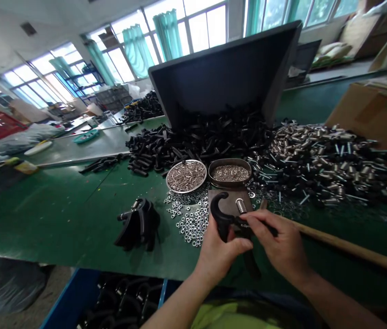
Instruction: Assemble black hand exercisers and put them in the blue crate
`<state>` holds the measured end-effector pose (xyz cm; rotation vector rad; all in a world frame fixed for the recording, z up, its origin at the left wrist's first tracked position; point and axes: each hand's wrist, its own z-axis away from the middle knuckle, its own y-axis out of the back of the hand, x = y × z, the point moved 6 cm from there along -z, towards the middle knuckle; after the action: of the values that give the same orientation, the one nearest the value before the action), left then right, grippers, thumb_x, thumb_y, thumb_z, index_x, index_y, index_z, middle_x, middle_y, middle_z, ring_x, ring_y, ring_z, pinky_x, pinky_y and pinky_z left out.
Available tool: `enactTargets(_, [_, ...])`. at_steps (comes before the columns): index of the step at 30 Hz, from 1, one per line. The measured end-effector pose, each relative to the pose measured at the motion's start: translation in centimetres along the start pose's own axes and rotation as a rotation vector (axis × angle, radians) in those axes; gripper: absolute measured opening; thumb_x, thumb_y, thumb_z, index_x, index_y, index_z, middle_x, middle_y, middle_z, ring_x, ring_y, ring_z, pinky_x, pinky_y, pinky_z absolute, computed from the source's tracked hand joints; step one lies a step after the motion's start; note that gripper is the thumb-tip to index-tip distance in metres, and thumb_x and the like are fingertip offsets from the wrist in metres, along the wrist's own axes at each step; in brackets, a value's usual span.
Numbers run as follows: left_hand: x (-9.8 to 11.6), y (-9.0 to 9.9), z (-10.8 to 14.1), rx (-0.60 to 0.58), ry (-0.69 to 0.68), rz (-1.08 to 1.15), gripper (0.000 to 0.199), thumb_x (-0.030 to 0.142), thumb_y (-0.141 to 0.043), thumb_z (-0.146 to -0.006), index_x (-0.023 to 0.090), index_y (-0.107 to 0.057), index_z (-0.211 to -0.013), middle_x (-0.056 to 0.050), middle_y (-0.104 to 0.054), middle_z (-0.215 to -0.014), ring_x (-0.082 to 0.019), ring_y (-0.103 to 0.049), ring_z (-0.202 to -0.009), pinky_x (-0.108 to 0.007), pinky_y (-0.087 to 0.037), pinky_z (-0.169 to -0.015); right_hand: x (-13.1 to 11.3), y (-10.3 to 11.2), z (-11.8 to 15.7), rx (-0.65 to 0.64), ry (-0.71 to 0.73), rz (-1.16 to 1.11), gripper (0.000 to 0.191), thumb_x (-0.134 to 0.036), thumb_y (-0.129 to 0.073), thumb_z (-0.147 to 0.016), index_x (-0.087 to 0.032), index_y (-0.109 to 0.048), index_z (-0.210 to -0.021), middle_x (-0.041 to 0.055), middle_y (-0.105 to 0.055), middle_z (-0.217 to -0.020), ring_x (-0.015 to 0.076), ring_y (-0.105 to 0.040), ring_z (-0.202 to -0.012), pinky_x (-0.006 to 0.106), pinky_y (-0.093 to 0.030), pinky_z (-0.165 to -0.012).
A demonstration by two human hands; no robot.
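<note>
- Black hook (218, 209) is held over the near part of the green table (76, 205), with its curved end turned up.
- The hook's lower part is wrapped by the left hand (219, 251); the thumb is extended across the near side, toward the right hand.
- A black bar (245, 224), marked with pale lettering, is pinched between the thumb and fingers of the right hand (280, 242). Whether bar and hook are joined cannot be told.
- A spring (241, 206) is shown just above the bar, slightly tilted; whether it is seated in the bar cannot be told.
- A metal plate (231, 208) is placed behind the hook.
- Beyond the plate, screws (187, 177) are contained in a round dish (185, 192); small metal parts (230, 172) are contained in an oval tin (230, 184) just beside it.
- Nuts (195, 226) are scattered left of the plate; black assemblies (141, 224) are grouped farther left.
- Black parts (196, 141) are heaped in and before a tipped bin (220, 77).
- Metal pieces (316, 141) are piled at right, near a carton (368, 114).
- A wooden rod (351, 249) is laid beyond the right hand.
- Below the table edge, a blue crate (63, 299) is loaded with black pieces (121, 297).
</note>
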<state>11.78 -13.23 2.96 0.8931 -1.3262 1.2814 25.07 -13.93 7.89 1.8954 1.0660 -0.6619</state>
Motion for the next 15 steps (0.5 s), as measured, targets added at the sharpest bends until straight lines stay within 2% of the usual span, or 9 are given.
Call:
enactTargets(2, [0.4,-0.4,0.2,-0.032,-0.065,-0.032,0.071,0.035,-0.082,-0.058,0.023,-0.046,-0.117,-0.003,-0.060,-0.100,-0.017,-0.058,-0.084,-0.026,-0.049,-0.070,-0.1,-0.2,0.1,-0.001,0.034,0.037,0.020,-0.029,-0.052,-0.086,-0.021,-0.066,-0.074,-0.0002,-0.071,-0.070,0.0138,-0.066,-0.064,0.021,-0.048,-0.059])
enactTargets(4, [0.4,-0.5,0.2,-0.054,-0.078,-0.090,0.066,0.033,-0.080,-0.061,0.022,-0.046,-0.117,-0.003,-0.060,-0.098,-0.016,-0.057,-0.084,-0.027,-0.049,-0.072,0.0,-0.5,0.1,-0.025,0.052,0.055,0.020,-0.029,-0.052,-0.086,-0.021,-0.065,-0.073,-0.0003,-0.070,-0.069,0.0138,-0.066,-0.063,0.021,-0.047,-0.059])
enactTargets(7, [-0.3,-0.1,-0.2,-0.075,-0.002,-0.146,0.056,0.035,-0.078,-0.064,0.020,-0.050,-0.110,0.000,-0.058,-0.085,-0.012,-0.055,-0.069,-0.023,-0.049,-0.060,0.6,-1.0,-0.3,-0.103,0.037,0.026,0.022,-0.029,-0.049,-0.088,-0.020,-0.065,-0.076,0.0003,-0.070,-0.071,0.0137,-0.065,-0.066,0.022,-0.047,-0.060])
enactTargets(10, [-1.1,0.3,-0.9,-0.116,0.143,-0.029,0.051,0.039,-0.076,-0.065,0.018,-0.050,-0.104,0.004,-0.052,-0.070,-0.008,-0.048,-0.048,-0.021,-0.044,-0.042,0.9,-1.6,-0.8,-0.268,0.087,-0.009,0.022,-0.033,-0.046,-0.090,-0.021,-0.064,-0.092,0.0032,-0.070,-0.084,0.0156,-0.065,-0.076,0.024,-0.049,-0.067])
enactTargets(13, [-1.1,1.1,-1.4,-0.076,0.183,0.103,0.058,0.034,-0.077,-0.062,0.019,-0.047,-0.109,0.005,-0.052,-0.070,-0.007,-0.048,-0.047,-0.019,-0.044,-0.041,1.2,-1.4,-0.8,-0.305,0.153,0.024,0.024,-0.038,-0.050,-0.087,-0.021,-0.061,-0.099,0.0074,-0.068,-0.092,0.0196,-0.064,-0.085,0.030,-0.048,-0.074])
enactTargets(15, [-0.6,1.8,-1.6,-0.022,0.144,0.074,0.071,0.027,-0.079,-0.059,0.023,-0.041,-0.119,0.003,-0.055,-0.076,-0.008,-0.052,-0.053,-0.019,-0.047,-0.046,2.6,-1.2,-0.8,-0.284,0.021,0.026,0.026,-0.042,-0.047,-0.087,-0.021,-0.059,-0.098,0.0066,-0.067,-0.082,0.0192,-0.063,-0.077,0.031,-0.048,-0.068])
